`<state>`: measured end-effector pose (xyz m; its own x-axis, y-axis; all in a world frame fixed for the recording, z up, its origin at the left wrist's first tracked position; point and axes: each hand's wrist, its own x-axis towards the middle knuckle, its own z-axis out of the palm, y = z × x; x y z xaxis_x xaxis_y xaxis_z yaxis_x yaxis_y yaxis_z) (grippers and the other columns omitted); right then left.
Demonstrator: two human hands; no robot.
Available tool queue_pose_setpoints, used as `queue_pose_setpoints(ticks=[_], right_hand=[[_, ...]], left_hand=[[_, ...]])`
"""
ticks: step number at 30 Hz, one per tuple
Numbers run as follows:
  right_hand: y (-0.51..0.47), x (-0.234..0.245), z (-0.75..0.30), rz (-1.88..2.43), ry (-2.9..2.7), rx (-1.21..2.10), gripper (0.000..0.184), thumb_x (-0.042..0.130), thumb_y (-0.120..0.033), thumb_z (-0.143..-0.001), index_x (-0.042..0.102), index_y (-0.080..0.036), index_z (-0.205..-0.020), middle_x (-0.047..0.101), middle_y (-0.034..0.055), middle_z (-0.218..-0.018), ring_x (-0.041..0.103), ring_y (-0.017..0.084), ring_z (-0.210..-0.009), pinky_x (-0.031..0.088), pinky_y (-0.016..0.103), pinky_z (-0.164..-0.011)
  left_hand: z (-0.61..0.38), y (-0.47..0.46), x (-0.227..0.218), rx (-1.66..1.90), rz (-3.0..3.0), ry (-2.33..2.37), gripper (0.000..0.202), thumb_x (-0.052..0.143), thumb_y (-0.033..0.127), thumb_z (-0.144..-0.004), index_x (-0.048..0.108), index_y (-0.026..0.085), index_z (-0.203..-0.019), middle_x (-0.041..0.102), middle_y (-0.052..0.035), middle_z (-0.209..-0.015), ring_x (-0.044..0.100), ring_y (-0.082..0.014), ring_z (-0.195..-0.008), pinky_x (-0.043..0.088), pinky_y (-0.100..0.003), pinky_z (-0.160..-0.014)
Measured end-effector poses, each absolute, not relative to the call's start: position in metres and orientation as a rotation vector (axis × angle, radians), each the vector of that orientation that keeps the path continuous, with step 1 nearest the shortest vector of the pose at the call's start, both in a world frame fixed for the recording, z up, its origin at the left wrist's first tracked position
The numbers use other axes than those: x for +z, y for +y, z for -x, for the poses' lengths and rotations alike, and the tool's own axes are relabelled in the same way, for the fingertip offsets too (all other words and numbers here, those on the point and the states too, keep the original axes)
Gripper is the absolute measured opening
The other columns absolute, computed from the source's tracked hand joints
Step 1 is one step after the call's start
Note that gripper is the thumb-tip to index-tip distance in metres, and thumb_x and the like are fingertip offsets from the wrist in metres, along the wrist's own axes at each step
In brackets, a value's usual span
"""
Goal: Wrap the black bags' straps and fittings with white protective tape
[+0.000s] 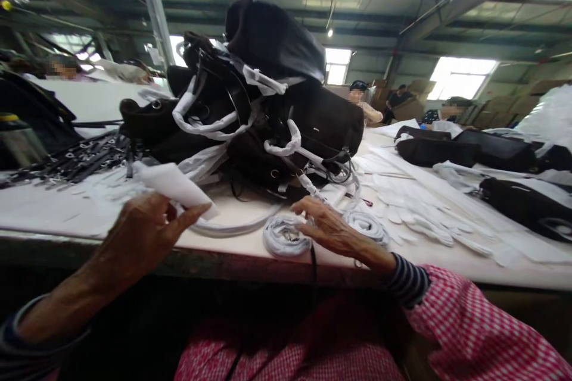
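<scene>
My left hand is closed on a folded piece of thin white wrapping sheet, gripped between thumb and fingers above the table's front edge. My right hand reaches over the table with its fingers apart and bent, beside a coiled strap wrapped in white. Whether the fingertips touch that coil I cannot tell. A second white-wrapped coil lies partly behind my right wrist. Just beyond the hands rises a heap of black bags, their handles wrapped in white.
Black straps with metal clasps are piled at the left. White strips and sheets spread over the table to the right. More black bags lie at the far right. Several people work in the background.
</scene>
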<state>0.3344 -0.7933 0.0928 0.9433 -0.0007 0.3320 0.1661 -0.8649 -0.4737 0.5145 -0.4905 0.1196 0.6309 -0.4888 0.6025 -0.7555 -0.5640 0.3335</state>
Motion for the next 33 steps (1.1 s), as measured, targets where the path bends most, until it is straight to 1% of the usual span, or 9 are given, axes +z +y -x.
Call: queue_pose_setpoints(ticks=[4, 7, 11, 13, 16, 18, 20, 27, 33], right_hand=[[-0.772, 0.123, -0.330, 2.302, -0.175, -0.593, 0.040, 0.075, -0.036, -0.092, 0.066, -0.024, -0.129, 0.065, 0.0084, -0.130, 0.060, 0.025, -0.117, 0.049, 0.042, -0.100], [-0.754, 0.135, -0.326, 2.080, -0.294, -0.494, 0.032, 0.073, -0.037, -0.094, 0.072, -0.025, -0.123, 0.066, 0.0060, -0.132, 0.061, 0.025, -0.120, 0.049, 0.039, -0.102], [-0.760, 0.134, -0.329, 1.782, -0.121, -0.483, 0.030, 0.066, -0.042, -0.097, 0.074, -0.018, -0.111, 0.074, 0.0053, -0.099, 0.070, 0.021, -0.091, 0.055, 0.032, -0.081], [-0.778, 0.130, -0.333, 1.690, 0.028, -0.536, 0.034, 0.067, -0.047, -0.094, 0.073, -0.015, -0.102, 0.071, 0.0035, -0.078, 0.066, 0.017, -0.070, 0.053, 0.029, -0.067], [-0.806, 0.123, -0.337, 1.707, 0.168, -0.559, 0.035, 0.068, -0.050, -0.091, 0.068, -0.015, -0.093, 0.062, -0.0012, -0.061, 0.051, 0.011, -0.049, 0.041, 0.023, -0.049], [-0.817, 0.117, -0.336, 1.775, 0.211, -0.518, 0.034, 0.068, -0.049, -0.091, 0.065, -0.016, -0.091, 0.059, -0.0033, -0.058, 0.045, 0.009, -0.045, 0.034, 0.022, -0.044], [-0.820, 0.110, -0.333, 1.843, 0.226, -0.445, 0.031, 0.065, -0.048, -0.092, 0.063, -0.017, -0.092, 0.058, -0.0037, -0.058, 0.045, 0.009, -0.045, 0.034, 0.021, -0.043], [-0.823, 0.102, -0.321, 1.907, 0.213, -0.360, 0.031, 0.066, -0.045, -0.089, 0.064, -0.015, -0.096, 0.057, -0.0037, -0.060, 0.046, 0.009, -0.047, 0.035, 0.020, -0.043], [-0.834, 0.102, -0.317, 2.013, 0.192, -0.372, 0.027, 0.068, -0.043, -0.090, 0.067, -0.017, -0.094, 0.058, -0.0028, -0.069, 0.044, 0.008, -0.050, 0.032, 0.020, -0.044]], left_hand=[[-0.459, -0.547, 0.125, 0.314, -2.041, -1.276, 0.026, 0.064, 0.044, -0.091, 0.063, 0.021, -0.078, 0.062, 0.0050, -0.064, 0.052, -0.0121, -0.051, 0.035, -0.024, -0.051], [-0.438, -0.582, 0.117, 0.235, -1.952, -1.432, 0.028, 0.060, 0.038, -0.097, 0.064, 0.019, -0.077, 0.065, 0.0023, -0.067, 0.057, -0.0131, -0.057, 0.037, -0.024, -0.055], [-0.423, -0.602, 0.093, 0.356, -1.871, -1.407, 0.017, 0.058, 0.032, -0.101, 0.069, 0.019, -0.104, 0.074, -0.0045, -0.090, 0.067, -0.0193, -0.077, 0.048, -0.030, -0.068], [-0.414, -0.606, 0.078, 0.402, -1.933, -1.445, 0.018, 0.061, 0.031, -0.100, 0.066, 0.020, -0.113, 0.074, -0.0076, -0.103, 0.067, -0.0250, -0.093, 0.052, -0.037, -0.080], [-0.402, -0.615, 0.056, 0.411, -2.199, -1.588, 0.017, 0.068, 0.032, -0.093, 0.066, 0.018, -0.103, 0.071, -0.0119, -0.103, 0.062, -0.0343, -0.098, 0.052, -0.049, -0.081], [-0.399, -0.623, 0.046, 0.428, -2.343, -1.638, 0.011, 0.066, 0.027, -0.093, 0.065, 0.017, -0.099, 0.070, -0.0138, -0.101, 0.059, -0.0358, -0.097, 0.051, -0.050, -0.078], [-0.404, -0.631, 0.040, 0.462, -2.396, -1.652, 0.009, 0.057, 0.020, -0.095, 0.064, 0.018, -0.100, 0.068, -0.0135, -0.099, 0.058, -0.0336, -0.095, 0.049, -0.048, -0.078], [-0.436, -0.621, 0.063, 0.164, -2.106, -1.847, 0.026, 0.055, 0.008, -0.088, 0.059, 0.024, -0.108, 0.064, -0.0068, -0.112, 0.056, -0.0268, -0.103, 0.046, -0.042, -0.087], [-0.475, -0.602, 0.095, 0.234, -1.833, -2.123, 0.065, 0.039, -0.009, -0.083, 0.060, 0.030, -0.129, 0.065, -0.0047, -0.132, 0.040, -0.0276, -0.143, 0.032, -0.050, -0.116]])
